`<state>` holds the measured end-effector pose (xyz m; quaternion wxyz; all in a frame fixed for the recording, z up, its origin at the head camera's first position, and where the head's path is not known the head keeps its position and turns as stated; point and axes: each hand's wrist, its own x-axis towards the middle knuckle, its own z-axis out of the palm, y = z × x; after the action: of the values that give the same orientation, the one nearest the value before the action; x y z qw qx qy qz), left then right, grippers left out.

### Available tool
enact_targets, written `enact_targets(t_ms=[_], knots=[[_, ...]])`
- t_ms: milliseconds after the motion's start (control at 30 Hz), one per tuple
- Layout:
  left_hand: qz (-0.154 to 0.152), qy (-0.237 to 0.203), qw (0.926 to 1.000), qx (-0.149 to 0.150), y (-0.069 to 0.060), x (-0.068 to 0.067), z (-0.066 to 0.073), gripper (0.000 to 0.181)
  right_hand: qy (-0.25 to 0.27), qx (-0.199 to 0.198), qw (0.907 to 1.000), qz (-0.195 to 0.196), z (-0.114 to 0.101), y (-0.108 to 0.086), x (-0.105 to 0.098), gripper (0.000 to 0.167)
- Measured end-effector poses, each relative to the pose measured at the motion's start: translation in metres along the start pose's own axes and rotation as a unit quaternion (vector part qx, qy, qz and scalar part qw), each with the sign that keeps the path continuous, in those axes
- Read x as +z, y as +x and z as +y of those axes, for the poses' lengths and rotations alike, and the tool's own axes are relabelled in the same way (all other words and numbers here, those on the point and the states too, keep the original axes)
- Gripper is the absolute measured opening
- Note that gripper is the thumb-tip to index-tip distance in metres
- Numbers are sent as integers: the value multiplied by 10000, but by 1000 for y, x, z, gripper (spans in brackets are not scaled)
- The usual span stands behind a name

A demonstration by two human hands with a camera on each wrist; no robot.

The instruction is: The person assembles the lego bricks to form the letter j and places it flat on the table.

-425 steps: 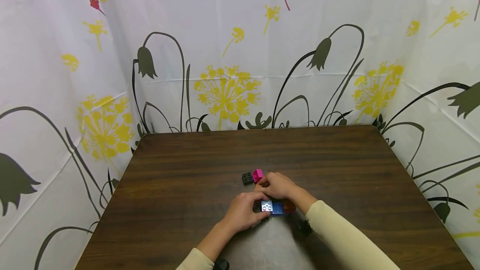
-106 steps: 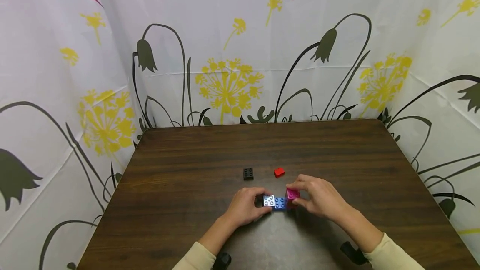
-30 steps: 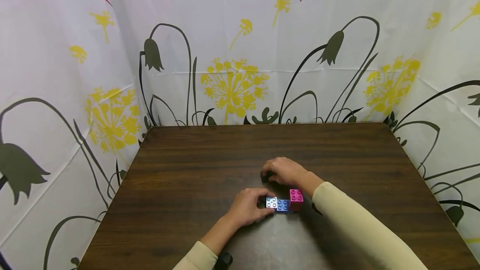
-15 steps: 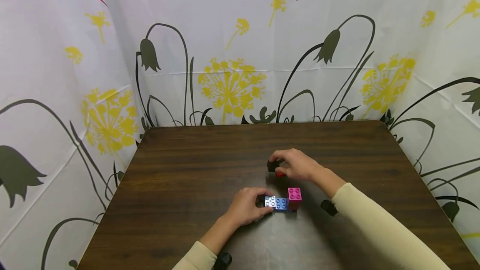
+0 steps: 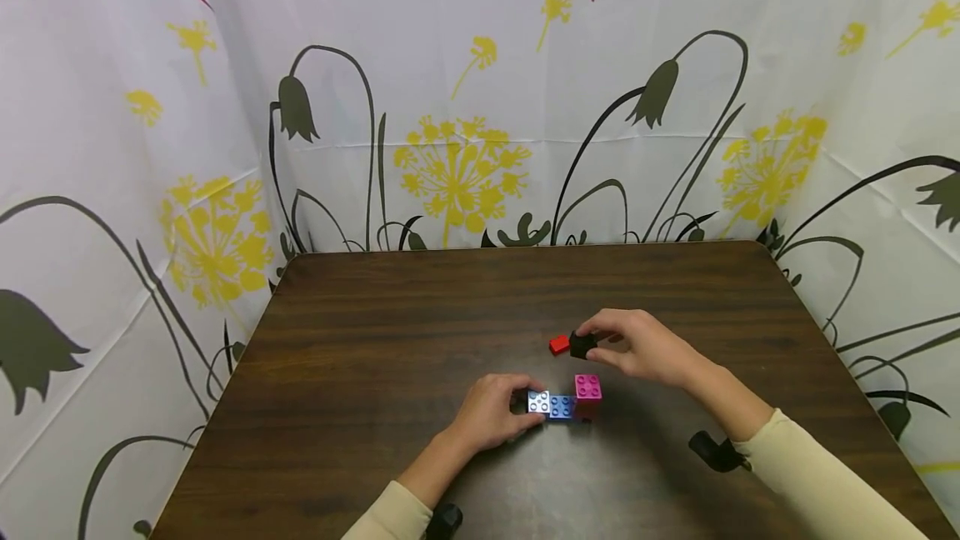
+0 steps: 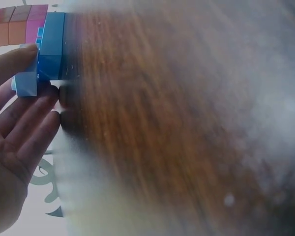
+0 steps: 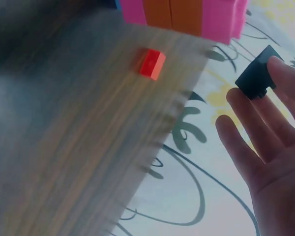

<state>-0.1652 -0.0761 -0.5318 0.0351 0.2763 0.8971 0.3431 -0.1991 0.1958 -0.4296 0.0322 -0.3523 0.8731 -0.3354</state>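
Note:
My left hand point(image 5: 487, 413) pinches a light-blue brick point(image 5: 537, 402) between thumb and fingers; it sits on the left end of a blue brick point(image 5: 561, 407). On the other end rises a tower topped by a pink brick point(image 5: 588, 387). The left wrist view shows orange bricks point(image 6: 18, 24) in that tower between pink ones. Behind the build, my right hand point(image 5: 645, 347) holds a black brick point(image 5: 581, 346) by its fingertips. In the right wrist view the black brick point(image 7: 258, 73) is between thumb and fingers, apart from the tower.
A small red brick point(image 5: 558, 345) lies on the dark wooden table point(image 5: 360, 340), just left of the black one in the head view. A white flowered curtain point(image 5: 345, 190) hangs around the table's far and side edges.
Earlier, the pink brick went onto the tower and my right hand picked up the black brick. Now that hand has carried it rightward past the red brick. My left hand stays at the build.

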Motion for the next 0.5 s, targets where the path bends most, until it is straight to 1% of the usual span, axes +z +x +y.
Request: enact_targets(t_ms=[100, 233, 367, 500], knots=[[-34, 18, 10000, -24, 0, 0, 0, 29, 69, -36, 10000, 16, -4, -11, -1, 32], [-17, 52, 10000, -2, 1, 0, 1, 30, 35, -247, 9996, 103, -7, -22, 2, 32], [32, 96, 9999, 64, 1, 0, 1, 30, -205, -472, 9984, 245, -10, -30, 8, 32], [44, 94, 9999, 61, 1, 0, 1, 29, -512, -473, 9970, 328, -13, -35, 14, 31]])
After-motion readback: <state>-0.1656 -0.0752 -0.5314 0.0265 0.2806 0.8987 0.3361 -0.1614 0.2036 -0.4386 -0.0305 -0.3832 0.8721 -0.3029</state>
